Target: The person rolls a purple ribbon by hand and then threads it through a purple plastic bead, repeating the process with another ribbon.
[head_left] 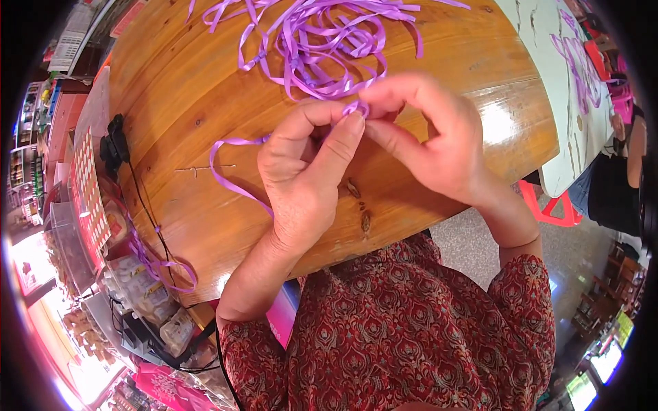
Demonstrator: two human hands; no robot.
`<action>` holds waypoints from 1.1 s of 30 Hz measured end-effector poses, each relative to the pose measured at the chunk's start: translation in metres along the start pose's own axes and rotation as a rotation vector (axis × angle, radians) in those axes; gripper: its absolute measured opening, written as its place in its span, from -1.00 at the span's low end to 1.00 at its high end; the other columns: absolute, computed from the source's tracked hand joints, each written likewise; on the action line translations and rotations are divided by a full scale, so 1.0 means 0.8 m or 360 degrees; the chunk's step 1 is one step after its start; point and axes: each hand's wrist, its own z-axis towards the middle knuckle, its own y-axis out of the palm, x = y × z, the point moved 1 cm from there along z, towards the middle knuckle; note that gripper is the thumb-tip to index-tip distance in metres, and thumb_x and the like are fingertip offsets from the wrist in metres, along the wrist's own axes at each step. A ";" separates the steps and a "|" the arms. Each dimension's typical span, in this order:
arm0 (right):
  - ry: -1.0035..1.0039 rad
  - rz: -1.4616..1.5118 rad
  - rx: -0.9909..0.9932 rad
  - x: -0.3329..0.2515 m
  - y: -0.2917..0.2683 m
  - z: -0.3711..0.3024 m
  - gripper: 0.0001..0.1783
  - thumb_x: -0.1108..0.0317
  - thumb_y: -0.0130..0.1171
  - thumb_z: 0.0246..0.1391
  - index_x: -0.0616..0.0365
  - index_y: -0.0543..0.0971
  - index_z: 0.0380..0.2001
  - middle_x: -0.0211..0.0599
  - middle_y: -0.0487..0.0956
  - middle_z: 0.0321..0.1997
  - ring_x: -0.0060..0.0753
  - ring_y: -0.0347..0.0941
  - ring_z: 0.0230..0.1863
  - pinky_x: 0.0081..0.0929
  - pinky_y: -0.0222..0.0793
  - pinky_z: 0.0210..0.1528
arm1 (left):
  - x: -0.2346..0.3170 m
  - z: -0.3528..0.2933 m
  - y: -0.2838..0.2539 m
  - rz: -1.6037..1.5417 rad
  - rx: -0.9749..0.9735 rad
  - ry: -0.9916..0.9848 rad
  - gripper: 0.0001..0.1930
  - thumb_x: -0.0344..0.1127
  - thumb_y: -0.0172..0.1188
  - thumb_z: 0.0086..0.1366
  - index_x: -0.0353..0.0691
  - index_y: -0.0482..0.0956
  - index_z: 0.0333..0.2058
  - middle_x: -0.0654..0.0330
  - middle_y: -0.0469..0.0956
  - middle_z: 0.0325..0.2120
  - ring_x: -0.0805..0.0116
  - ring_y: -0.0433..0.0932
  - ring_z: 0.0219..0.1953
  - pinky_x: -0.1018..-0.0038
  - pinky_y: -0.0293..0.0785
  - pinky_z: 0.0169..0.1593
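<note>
Polished wooden table (504,75) fills the head view's middle; above it the left hand (301,171) pinches a looped purple ribbon (356,107) tightly; the right hand (442,137) curls beside it, its hold unclear; likely loop-shaping, the next move calling for a steady left pinch.

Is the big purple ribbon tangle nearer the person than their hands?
No, the ribbon tangle lies on the wooden table beyond the left hand and right hand.
</note>
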 end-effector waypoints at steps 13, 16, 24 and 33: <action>-0.0884 -0.0816 -0.0152 0.006 -0.003 0.008 -0.58 0.55 0.23 -0.41 0.34 0.55 -0.28 -0.26 0.52 -0.39 -0.30 0.42 -0.40 -0.51 0.35 -0.40 | 0.009 0.000 -0.009 0.0355 0.0047 -0.0006 -0.94 -0.51 0.15 0.21 -0.33 0.55 -0.33 0.42 0.46 -0.54 0.73 0.34 -0.49 0.77 0.25 -0.43; -0.1056 -0.0911 -0.0235 -0.006 -0.006 0.015 -0.57 0.46 0.20 -0.44 0.34 0.57 -0.32 -0.24 0.53 -0.43 -0.33 0.42 -0.42 -0.48 0.35 -0.45 | 0.017 0.001 -0.013 0.0237 0.0060 -0.0185 -0.94 -0.50 0.17 0.19 -0.34 0.56 -0.34 0.41 0.47 -0.55 0.73 0.35 -0.49 0.77 0.25 -0.44; -0.1320 -0.0708 -0.0338 0.017 -0.016 0.041 -0.57 0.43 0.28 -0.40 0.32 0.58 -0.30 -0.26 0.53 -0.47 -0.34 0.43 -0.44 -0.47 0.34 -0.48 | 0.017 0.015 -0.029 0.0083 -0.0093 -0.0594 -0.89 -0.45 0.23 0.15 -0.35 0.56 -0.35 0.38 0.49 -0.54 0.70 0.35 -0.51 0.76 0.25 -0.46; -0.0301 -0.0009 -0.0292 0.013 -0.003 0.025 -0.77 0.54 0.32 -0.18 0.28 0.58 -0.35 -0.29 0.56 -0.44 -0.40 0.46 -0.42 -0.53 0.36 -0.34 | 0.012 0.011 -0.019 0.0188 0.0102 -0.0369 -0.91 -0.45 0.19 0.17 -0.32 0.53 -0.35 0.43 0.45 -0.54 0.74 0.32 -0.52 0.78 0.26 -0.45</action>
